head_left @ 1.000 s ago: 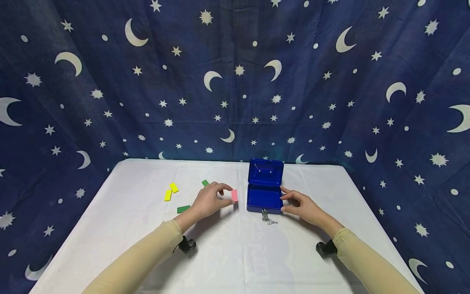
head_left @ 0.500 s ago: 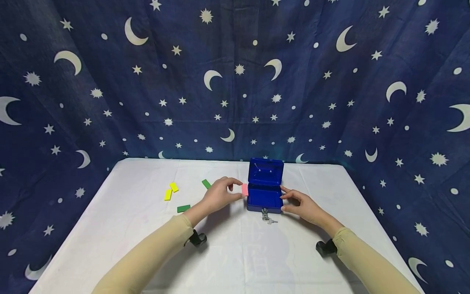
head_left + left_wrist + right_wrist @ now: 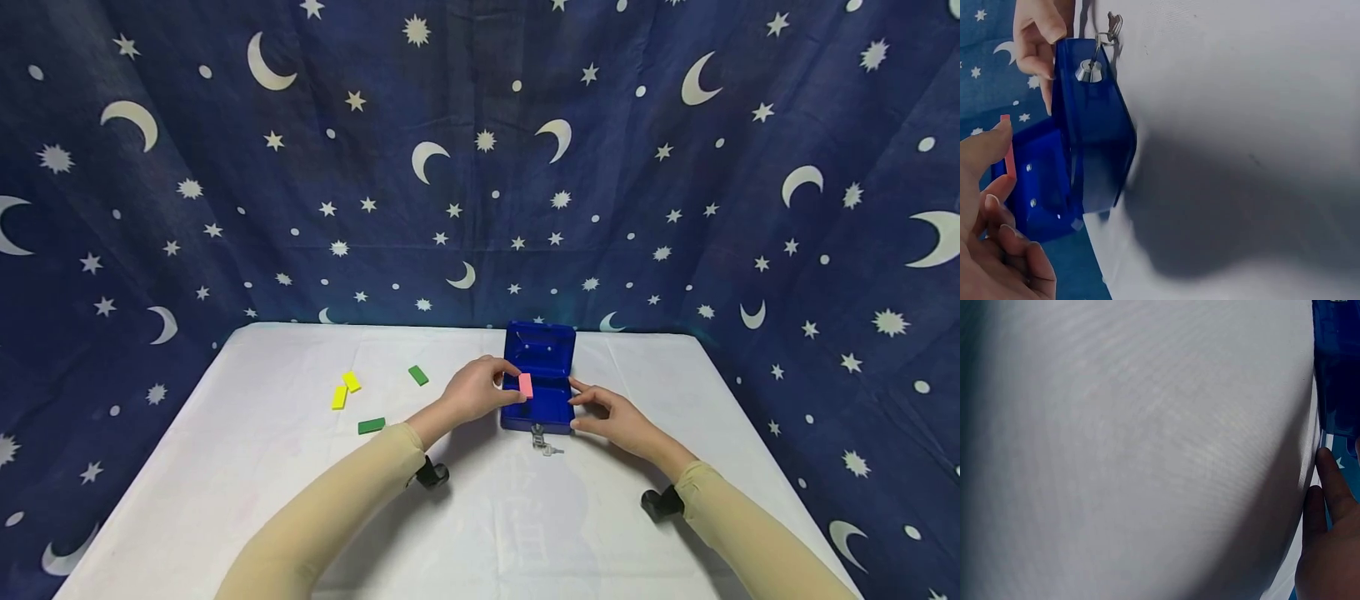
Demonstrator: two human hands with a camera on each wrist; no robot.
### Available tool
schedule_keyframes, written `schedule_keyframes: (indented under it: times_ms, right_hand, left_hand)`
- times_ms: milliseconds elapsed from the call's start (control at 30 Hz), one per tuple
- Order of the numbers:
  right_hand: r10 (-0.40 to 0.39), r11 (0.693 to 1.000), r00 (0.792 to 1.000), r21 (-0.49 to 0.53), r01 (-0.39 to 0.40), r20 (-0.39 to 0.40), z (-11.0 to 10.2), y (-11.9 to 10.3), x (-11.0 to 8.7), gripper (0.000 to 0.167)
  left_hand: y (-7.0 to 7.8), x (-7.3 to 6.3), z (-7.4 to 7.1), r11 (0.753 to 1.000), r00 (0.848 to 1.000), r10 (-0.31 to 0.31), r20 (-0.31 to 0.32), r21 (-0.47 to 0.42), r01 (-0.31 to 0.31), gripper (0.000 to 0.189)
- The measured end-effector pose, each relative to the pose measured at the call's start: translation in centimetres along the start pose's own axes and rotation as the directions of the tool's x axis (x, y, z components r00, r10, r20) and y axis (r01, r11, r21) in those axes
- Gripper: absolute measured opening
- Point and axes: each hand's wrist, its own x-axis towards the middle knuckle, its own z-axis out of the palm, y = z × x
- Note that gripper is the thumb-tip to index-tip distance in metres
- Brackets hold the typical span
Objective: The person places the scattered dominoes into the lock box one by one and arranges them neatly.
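My left hand (image 3: 476,389) pinches a pink domino block (image 3: 526,385) between thumb and fingertips, holding it upright over the opened blue cash box (image 3: 553,408). In the left wrist view the pink block (image 3: 1010,153) appears edge-on, in front of the raised lid (image 3: 1041,181). At the box's right side, my right hand (image 3: 618,421) touches the wall with spread fingers and thumb. The right wrist view catches only part of that hand (image 3: 1335,531) beside a corner of the box (image 3: 1338,381). A key (image 3: 1093,56) sits in the front lock.
On the white table (image 3: 450,533), left of the box, lie two yellow blocks (image 3: 340,397) and two green blocks, one nearer (image 3: 371,426) and one farther back (image 3: 418,375). A second key (image 3: 552,451) hangs at the box front. A starry blue cloth (image 3: 480,167) stands behind.
My left hand has carried the pink block rightward, from beside the box to over its opening. The right hand has stayed at the box's right side.
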Motion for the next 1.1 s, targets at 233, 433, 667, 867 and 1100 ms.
schedule_keyframes:
  times_ms: [233,433,667,867,1100]
  right_hand:
    - [0.005,1.000,1.000,-0.021,-0.005,0.008,0.0,-0.2,0.0,0.033]
    - [-0.002,1.000,1.000,-0.023,0.002,0.014,-0.1,-0.1,0.0,0.032]
    - [-0.012,1.000,1.000,-0.004,0.012,0.009,-0.1,0.1,0.0,0.030]
    - [-0.020,1.000,1.000,0.005,0.020,0.018,-0.1,0.1,-0.1,0.030]
    - [-0.003,1.000,1.000,0.007,0.003,0.004,0.0,-0.1,-0.1,0.031]
  left_hand:
    - [1.3,1.3,1.0,0.999,0.998,0.013,0.065,0.051,-0.017,0.043]
    - [2.2,2.3,1.9,0.995,0.992,0.007,0.126,0.094,-0.019,0.044]
    - [3.0,3.2,2.8,0.984,0.985,-0.015,0.172,0.180,-0.016,0.045]
    - [3.0,3.8,3.7,0.976,0.979,-0.057,0.195,0.218,0.014,0.041]
    - [3.2,4.5,4.7,0.958,0.976,-0.051,0.213,0.287,-0.012,0.038]
